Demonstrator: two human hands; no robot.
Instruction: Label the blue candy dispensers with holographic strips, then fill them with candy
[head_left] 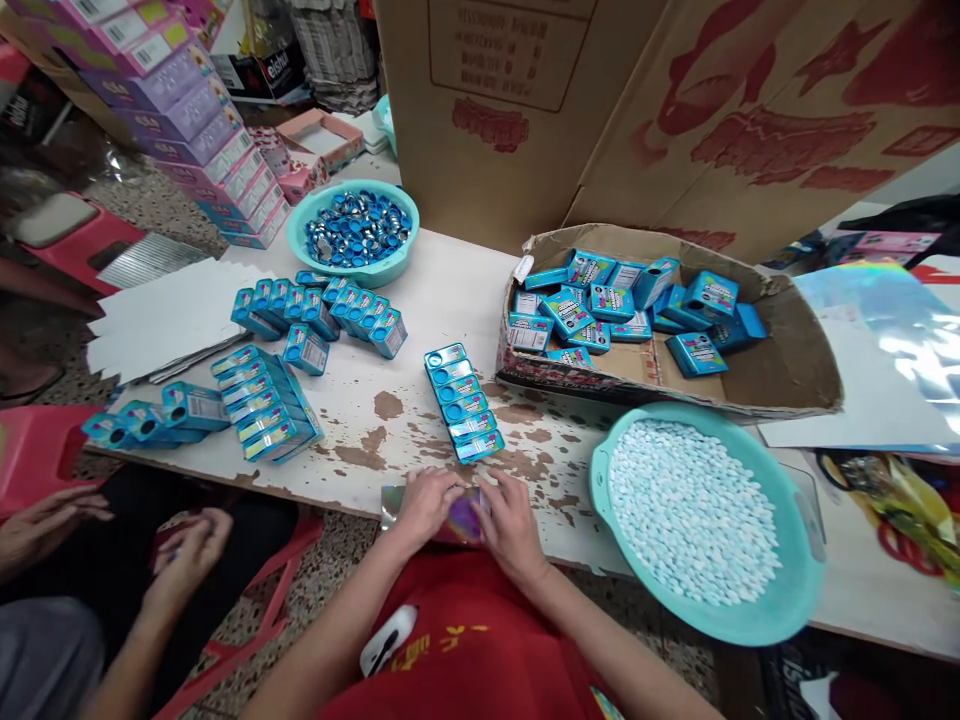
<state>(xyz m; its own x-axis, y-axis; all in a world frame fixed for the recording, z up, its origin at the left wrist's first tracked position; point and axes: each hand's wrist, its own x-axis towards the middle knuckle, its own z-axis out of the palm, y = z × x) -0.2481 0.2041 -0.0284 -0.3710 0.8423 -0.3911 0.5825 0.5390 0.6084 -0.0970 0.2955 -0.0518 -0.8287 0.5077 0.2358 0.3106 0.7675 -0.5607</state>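
Observation:
At the table's front edge lies a shiny, iridescent sheet [459, 524], partly covered by my hands. My left hand [429, 508] rests over it with fingers curled and thumb drawn in. Close on the right, my right hand [516, 525] has bent fingers near the sheet's right end. Whatever the fingertips pinch between them is too small to make out. Just beyond stands a row of several small blue boxes [463, 402], with round openings in the tops of the farther ones.
A cardboard tray [780, 385] holds blue boxes. A turquoise basin [806, 600] contains pale candies; another bowl [397, 265] holds blue-and-silver caps. More blue boxes [274, 405] stand left beside white sheets [165, 320]. A co-worker's hands [187, 560] are at lower left.

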